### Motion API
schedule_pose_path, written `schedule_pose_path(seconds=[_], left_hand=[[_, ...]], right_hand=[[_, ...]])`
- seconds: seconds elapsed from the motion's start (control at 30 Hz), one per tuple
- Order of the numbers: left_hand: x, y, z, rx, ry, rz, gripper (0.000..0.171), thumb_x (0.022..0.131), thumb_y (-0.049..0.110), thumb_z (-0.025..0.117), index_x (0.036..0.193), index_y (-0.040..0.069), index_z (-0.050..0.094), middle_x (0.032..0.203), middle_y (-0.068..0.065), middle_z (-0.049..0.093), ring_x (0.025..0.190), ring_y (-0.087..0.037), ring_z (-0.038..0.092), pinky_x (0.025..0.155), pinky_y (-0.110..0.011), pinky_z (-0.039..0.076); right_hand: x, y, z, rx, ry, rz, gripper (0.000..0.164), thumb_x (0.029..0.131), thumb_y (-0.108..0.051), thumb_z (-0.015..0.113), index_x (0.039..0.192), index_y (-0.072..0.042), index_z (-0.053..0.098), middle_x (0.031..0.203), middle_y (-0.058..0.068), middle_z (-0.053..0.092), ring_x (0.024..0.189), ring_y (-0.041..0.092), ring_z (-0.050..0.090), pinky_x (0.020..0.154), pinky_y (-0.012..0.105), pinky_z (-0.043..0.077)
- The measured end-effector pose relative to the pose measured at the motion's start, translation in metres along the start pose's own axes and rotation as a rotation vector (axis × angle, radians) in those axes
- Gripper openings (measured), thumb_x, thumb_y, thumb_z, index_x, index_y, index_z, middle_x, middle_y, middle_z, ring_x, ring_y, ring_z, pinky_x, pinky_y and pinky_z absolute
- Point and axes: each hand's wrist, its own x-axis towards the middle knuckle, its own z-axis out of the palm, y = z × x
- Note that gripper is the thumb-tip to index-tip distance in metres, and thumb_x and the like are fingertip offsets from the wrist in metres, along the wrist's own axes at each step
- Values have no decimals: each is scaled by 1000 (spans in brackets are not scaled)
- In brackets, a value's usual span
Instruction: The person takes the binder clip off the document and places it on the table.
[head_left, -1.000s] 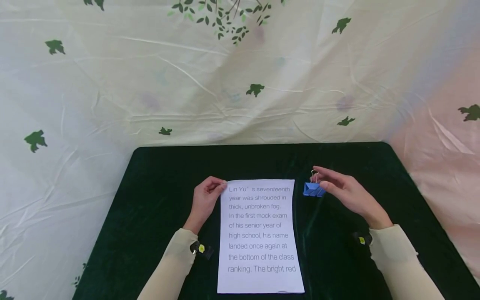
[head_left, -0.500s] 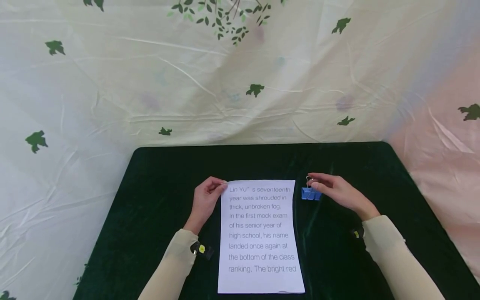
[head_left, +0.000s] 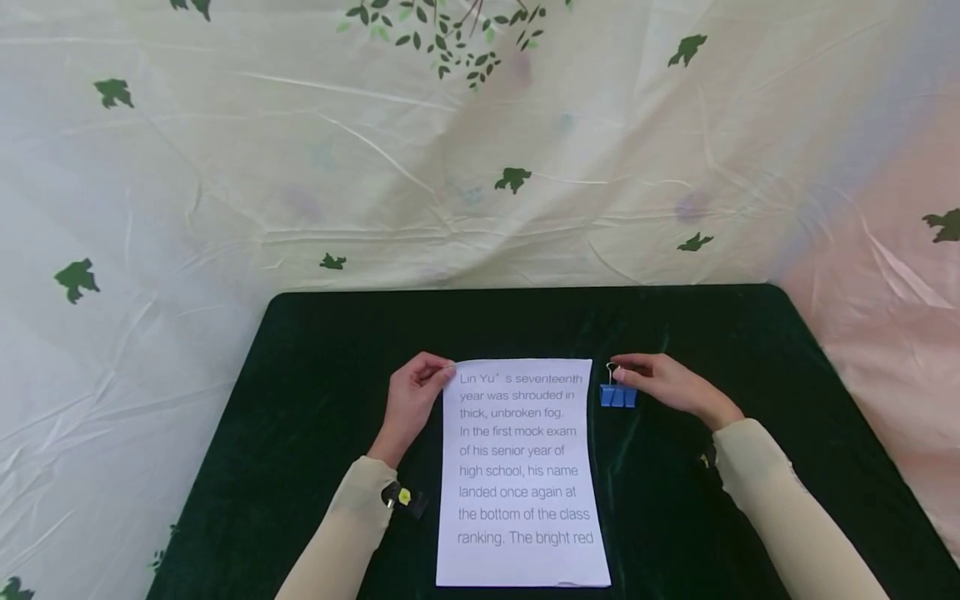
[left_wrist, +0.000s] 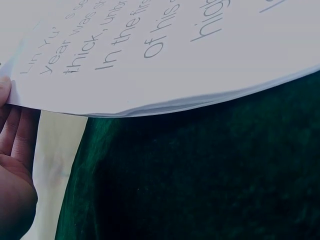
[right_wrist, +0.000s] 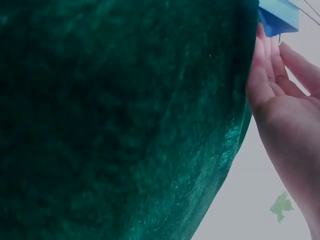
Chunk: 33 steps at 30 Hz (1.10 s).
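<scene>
A stack of white printed paper (head_left: 525, 467) lies upright to the view on the dark green table. My left hand (head_left: 408, 400) pinches its top left corner between thumb and fingers. In the left wrist view the layered edge of the paper stack (left_wrist: 150, 95) bows slightly above the cloth, and the fingers go under it. Just right of the top right corner, my right hand (head_left: 678, 387) holds a blue binder clip (head_left: 618, 396) by its wire handles. The clip hangs apart from the paper. Only part of the blue binder clip (right_wrist: 280, 17) shows in the right wrist view.
Dark green velvety cloth covers the table (head_left: 300, 467), which has rounded far corners. Behind it hangs a pale curtain (head_left: 420, 208) printed with green leaves and birds. Dark wrist bands (head_left: 403, 497) sit at the cuffs of the cream sleeves.
My right hand has moved left and a little nearer, bringing the binder clip closer to the paper's top right corner. The clip has turned slightly. My left hand keeps its pinch in place.
</scene>
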Motion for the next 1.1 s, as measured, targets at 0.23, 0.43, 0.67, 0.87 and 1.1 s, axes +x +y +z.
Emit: schedule_pose_path(seconds=[0.23,0.43,0.67,0.87,1.1], left_hand=[[-1,1,-1,-2,-6,-3,8,99,4,69,105,-1,70,104,-17,75,86,-27,69,78,-19,52],[9,-20,1,-2,-9,-24,9,99,4,70,106,-1,70,105,-18,75,87,-30,68,78,-20,52],[15,-36,2,-11,-17,-1,12,98,13,72,106,5,72,103,-13,75,87,-28,68,78,-21,52],[18,-37,4,16,-39,25,11,99,18,72,105,9,73,101,-8,76,85,-24,68,80,-24,53],[23,-41,6,80,-46,12,7,99,17,72,103,11,73,98,-4,77,83,-21,69,82,-30,54]], right_hand=[[-2,-2,0,-34,12,21,58,108,-41,53,148,1,51,144,27,52,124,38,55,104,63,45],[-3,-2,3,-72,71,22,60,106,-44,56,149,-2,52,136,19,55,114,31,55,96,53,49],[-12,1,5,-115,224,-1,57,108,-46,51,150,-7,50,149,21,47,127,41,51,104,64,43],[-32,0,11,-111,410,-80,52,109,-36,52,152,-7,48,160,21,38,144,47,35,109,74,29],[-53,0,19,-88,485,-145,49,109,-27,51,154,-10,46,164,20,33,150,47,26,112,76,21]])
